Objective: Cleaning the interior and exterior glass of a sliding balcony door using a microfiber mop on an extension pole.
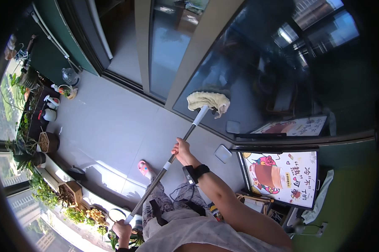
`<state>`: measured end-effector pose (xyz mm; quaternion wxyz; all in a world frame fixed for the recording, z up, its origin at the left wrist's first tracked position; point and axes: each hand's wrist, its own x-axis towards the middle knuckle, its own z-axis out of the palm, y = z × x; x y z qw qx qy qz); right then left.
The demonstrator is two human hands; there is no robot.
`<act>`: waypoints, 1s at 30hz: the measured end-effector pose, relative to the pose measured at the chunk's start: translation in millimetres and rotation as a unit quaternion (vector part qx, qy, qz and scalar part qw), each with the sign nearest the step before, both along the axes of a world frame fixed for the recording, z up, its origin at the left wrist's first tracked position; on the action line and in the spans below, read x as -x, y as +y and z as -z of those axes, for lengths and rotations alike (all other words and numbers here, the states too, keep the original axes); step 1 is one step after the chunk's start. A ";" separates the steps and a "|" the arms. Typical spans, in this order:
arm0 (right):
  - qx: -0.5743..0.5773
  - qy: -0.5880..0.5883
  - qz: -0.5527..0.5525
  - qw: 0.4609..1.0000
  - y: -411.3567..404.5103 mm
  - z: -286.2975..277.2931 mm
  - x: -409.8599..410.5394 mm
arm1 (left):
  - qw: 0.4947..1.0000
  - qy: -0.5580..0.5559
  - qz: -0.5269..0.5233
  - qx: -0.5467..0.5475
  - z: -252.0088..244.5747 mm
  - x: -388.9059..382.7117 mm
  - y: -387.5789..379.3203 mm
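Observation:
My right hand (pixel 181 151) grips the middle of a long telescopic pole (pixel 159 176) with metal and white sections. At the pole's lower left end, my left hand (pixel 122 230) is closed around the white end grip. The far end carries a flat head covered by a cream cloth pad (pixel 208 100). That pad lies against, or very close to, the large glass door panel (pixel 255 78), just above its bottom frame. One corner of the cloth hangs loose below the head. A black strap with a small device (pixel 194 174) is on my right wrist.
On the right, a framed poster (pixel 281 178) bearing writing leans near a shallow tray (pixel 223 154) on the floor. Potted plants (pixel 68 193), spray bottles (pixel 52 102) and a water jug (pixel 70 76) line the left. The doorway track (pixel 123 83) runs along the glass. A pink slipper (pixel 143 167) is on my foot.

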<state>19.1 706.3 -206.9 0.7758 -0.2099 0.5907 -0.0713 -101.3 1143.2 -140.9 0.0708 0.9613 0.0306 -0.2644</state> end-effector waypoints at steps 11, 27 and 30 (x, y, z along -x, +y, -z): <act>0.254 -0.306 -0.091 0.913 -21.7 -310.0 -40.3 | 0.921 0.047 0.036 0.386 45.5 -112.1 -89.7; 0.346 -0.130 0.165 0.914 -150.2 -266.4 157.0 | 0.908 0.115 0.289 0.280 27.1 -66.0 -206.4; 0.300 -0.092 0.226 0.922 -184.0 -226.4 196.0 | 0.917 0.087 0.311 0.234 14.5 -69.7 -228.5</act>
